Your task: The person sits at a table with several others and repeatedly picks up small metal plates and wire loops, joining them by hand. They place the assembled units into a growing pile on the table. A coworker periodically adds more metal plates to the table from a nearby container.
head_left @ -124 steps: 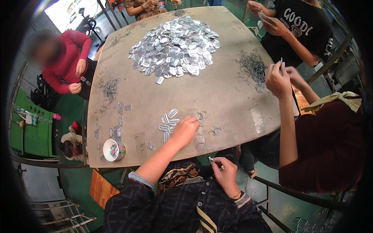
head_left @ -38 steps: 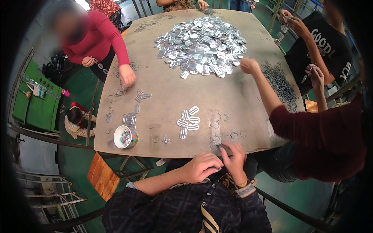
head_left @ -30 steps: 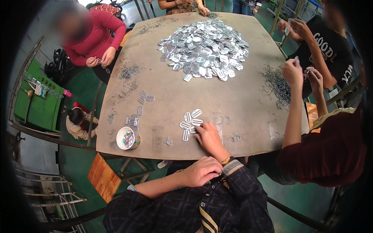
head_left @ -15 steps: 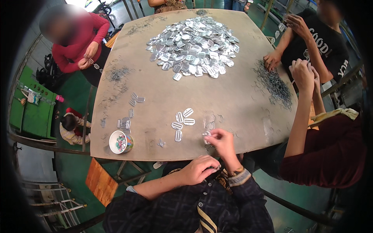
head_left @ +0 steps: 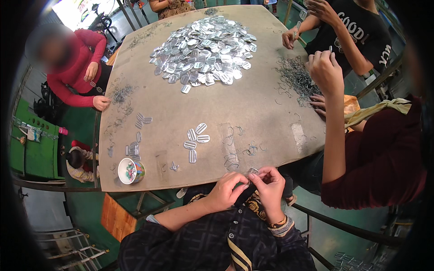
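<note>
My left hand and my right hand meet just off the near table edge. A small slotted oval metal plate shows at the fingertips of my right hand, pinched between thumb and fingers. The left fingers are pinched close beside it; what they grip is hidden. On the cardboard-topped table, several slotted plates lie loose ahead and to the left. Thin open wire rings are scattered straight ahead of my hands, some by a strip of clear tape.
A large heap of slotted plates covers the far middle. Wire rings pile up at the right edge. A paper cup of coloured bits stands near left. Co-workers' hands reach in at the right; another person's hand touches the left edge.
My right hand has drawn back from the table with a slotted plate and joined my left hand. The whole view has shifted. The left co-worker's hand has come down to the table.
</note>
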